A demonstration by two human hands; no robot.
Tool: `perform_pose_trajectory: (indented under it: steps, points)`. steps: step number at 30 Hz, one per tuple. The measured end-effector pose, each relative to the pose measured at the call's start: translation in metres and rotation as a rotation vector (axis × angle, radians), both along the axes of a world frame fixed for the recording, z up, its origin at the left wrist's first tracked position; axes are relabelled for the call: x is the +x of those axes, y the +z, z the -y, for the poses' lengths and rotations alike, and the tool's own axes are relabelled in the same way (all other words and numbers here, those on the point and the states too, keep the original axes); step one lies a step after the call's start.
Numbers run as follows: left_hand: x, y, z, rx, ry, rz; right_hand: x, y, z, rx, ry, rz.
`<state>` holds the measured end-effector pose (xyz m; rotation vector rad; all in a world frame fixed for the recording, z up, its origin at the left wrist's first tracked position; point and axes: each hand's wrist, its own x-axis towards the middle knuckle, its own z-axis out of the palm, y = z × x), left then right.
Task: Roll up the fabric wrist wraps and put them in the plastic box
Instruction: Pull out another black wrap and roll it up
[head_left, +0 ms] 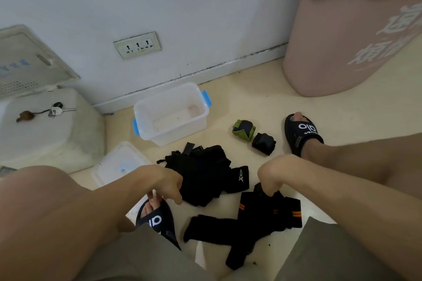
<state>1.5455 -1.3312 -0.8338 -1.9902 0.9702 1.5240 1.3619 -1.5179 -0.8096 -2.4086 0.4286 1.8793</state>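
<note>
While the plastic box (171,113) sits on the floor at about eleven o'clock from our knees, we see nothing rolled inside it, so we judge the task to be in its early part. Its lid (118,163) lies off, just beside it toward eight o'clock.

Next in size, the black heap of unrolled wraps (203,173) lies in the middle, and a long black wrap with orange stripes (258,217) sprawls at five o'clock from the heap. Both remain to be rolled.

Our right hand (272,175) has its grip pinched on the upper end of that striped wrap, fingers curled round the cloth. Our left hand (167,183) hangs over the near edge of the heap with fingers curled; we cannot tell whether its grip has closed on any cloth.

Smallest, two finished rolls, a green-edged roll (243,130) and a black roll (263,143), wait on the floor at three o'clock from the box, well outside it. They are rolled but not yet put away.
</note>
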Motion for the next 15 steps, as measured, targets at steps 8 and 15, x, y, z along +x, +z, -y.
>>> perform_pose_trajectory:
  steps: [8,15]
  points:
    - [0.008,-0.024,0.014,-0.213,-0.126,0.098,0.007,-0.002,0.018,-0.043,-0.027,0.189]
    - [0.007,-0.053,0.03,-0.224,-0.203,0.049,0.018,-0.018,0.008,0.044,-0.118,0.251]
